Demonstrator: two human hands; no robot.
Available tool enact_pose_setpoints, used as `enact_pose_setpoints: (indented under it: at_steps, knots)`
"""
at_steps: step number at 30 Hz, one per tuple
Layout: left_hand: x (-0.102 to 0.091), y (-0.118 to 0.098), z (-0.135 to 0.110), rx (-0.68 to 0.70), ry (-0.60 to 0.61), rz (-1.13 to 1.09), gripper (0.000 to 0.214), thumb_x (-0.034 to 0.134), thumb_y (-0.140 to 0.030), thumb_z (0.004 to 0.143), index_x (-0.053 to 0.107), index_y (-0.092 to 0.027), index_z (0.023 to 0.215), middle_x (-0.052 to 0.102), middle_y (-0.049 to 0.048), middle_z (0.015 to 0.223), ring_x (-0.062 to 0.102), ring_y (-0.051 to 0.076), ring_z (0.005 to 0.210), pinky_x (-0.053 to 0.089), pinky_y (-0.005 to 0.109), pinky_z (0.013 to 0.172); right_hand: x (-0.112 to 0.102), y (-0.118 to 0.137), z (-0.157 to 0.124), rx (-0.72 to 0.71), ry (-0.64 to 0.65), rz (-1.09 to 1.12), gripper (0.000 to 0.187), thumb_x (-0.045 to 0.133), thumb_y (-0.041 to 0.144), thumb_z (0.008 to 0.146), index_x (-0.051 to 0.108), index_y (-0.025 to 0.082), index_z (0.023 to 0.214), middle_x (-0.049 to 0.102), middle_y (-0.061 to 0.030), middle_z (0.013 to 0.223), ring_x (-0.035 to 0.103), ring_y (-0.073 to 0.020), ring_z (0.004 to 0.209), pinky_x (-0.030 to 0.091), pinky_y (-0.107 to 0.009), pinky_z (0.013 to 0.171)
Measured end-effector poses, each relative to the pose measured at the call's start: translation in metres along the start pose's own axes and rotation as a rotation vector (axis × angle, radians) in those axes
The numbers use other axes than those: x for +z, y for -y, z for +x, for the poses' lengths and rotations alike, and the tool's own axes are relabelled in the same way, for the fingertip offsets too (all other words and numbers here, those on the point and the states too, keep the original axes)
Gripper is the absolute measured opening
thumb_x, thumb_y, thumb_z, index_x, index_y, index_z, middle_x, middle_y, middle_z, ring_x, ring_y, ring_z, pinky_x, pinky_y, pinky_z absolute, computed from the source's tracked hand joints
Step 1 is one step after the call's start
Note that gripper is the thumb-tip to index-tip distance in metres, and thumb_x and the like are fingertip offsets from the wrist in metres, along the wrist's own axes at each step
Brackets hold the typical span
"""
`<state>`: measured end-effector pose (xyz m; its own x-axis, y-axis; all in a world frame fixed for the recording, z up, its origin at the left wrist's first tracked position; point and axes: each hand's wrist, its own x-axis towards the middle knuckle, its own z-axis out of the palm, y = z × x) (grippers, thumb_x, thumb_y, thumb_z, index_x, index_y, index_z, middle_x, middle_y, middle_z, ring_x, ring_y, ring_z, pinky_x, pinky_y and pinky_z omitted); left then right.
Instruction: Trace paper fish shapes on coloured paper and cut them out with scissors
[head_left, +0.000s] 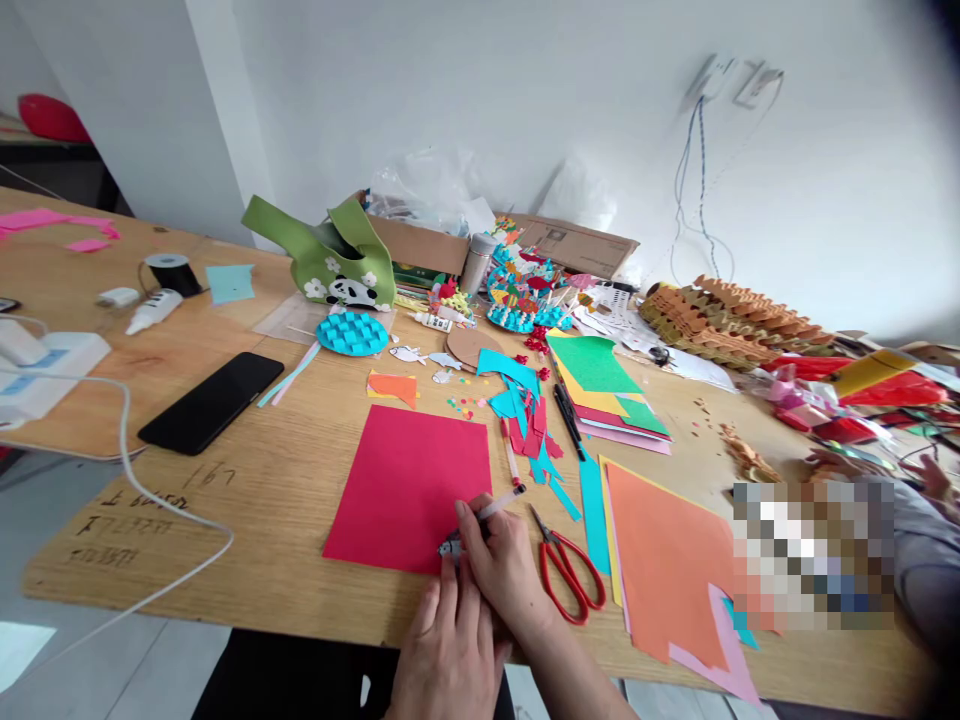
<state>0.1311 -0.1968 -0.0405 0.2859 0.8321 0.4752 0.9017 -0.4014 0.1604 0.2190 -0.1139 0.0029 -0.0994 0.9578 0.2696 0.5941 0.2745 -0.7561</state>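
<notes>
A sheet of crimson paper (405, 480) lies flat in front of me near the table's edge. On its lower right corner sits a small grey cutout (448, 547), perhaps fish-shaped, partly covered by my fingers. My left hand (450, 635) lies with its fingers stretched forward, the tips at the cutout's lower edge. Closed around a pen (504, 501) with a clear barrel, my right hand (501, 560) rests on the paper's corner; the writing tip is hidden. Just right of that hand are scissors (570, 575) with red handles, and beyond it a red pen (511, 455).
Orange paper (667, 560) and a stack of coloured sheets (600, 370) lie to the right. Paper scraps (532, 420) are behind the crimson sheet. A black phone (214, 402), a white cable (150, 490) and a power strip (60, 370) are left. Another person's sleeve (922, 540) shows at right.
</notes>
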Motion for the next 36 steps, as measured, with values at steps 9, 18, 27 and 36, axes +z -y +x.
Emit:
enact_pose_setpoints:
  at_steps: [9,18,27,36]
  knots:
    - [0.0032,-0.0008,-0.0027,0.005,0.0,0.015,0.043,0.06,-0.048,0.082,0.069,-0.016,0.11,0.067,0.0106,0.115,0.056,0.03,0.113,0.041,0.04,0.091,-0.0001,0.0015,0.0003,-0.013,0.034,0.012,0.034,0.043,0.035,0.095,0.037,0.022,0.063,0.035,0.0062,0.051,0.035,-0.0091,0.044,0.028,-0.023,0.046]
    - [0.0028,0.0,-0.0019,0.007,-0.003,0.007,0.043,0.06,-0.047,0.082,0.069,-0.015,0.11,0.067,0.0106,0.115,0.056,0.03,0.113,0.042,0.04,0.09,0.0004,0.0015,0.0,-0.026,0.051,0.017,0.034,0.043,0.034,0.095,0.04,0.022,0.064,0.037,0.0057,0.052,0.037,-0.0092,0.045,0.03,-0.022,0.047]
    - [0.0014,0.0008,-0.002,0.011,0.008,0.005,0.042,0.056,-0.047,0.085,0.068,-0.015,0.11,0.067,0.0102,0.118,0.055,0.029,0.114,0.042,0.04,0.091,0.0003,0.0034,0.0005,-0.058,0.058,0.032,0.033,0.044,0.032,0.094,0.042,0.021,0.064,0.041,0.0047,0.052,0.04,-0.0094,0.045,0.032,-0.021,0.046]
    - [-0.0006,0.0009,-0.0016,0.019,0.006,0.0,0.044,0.058,-0.046,0.083,0.068,-0.012,0.109,0.067,0.0123,0.115,0.053,0.03,0.117,0.042,0.041,0.092,-0.0016,0.0051,-0.0001,-0.036,0.143,0.077,0.029,0.043,0.034,0.095,0.048,0.02,0.07,0.049,0.0028,0.056,0.044,-0.0104,0.048,0.035,-0.022,0.05]
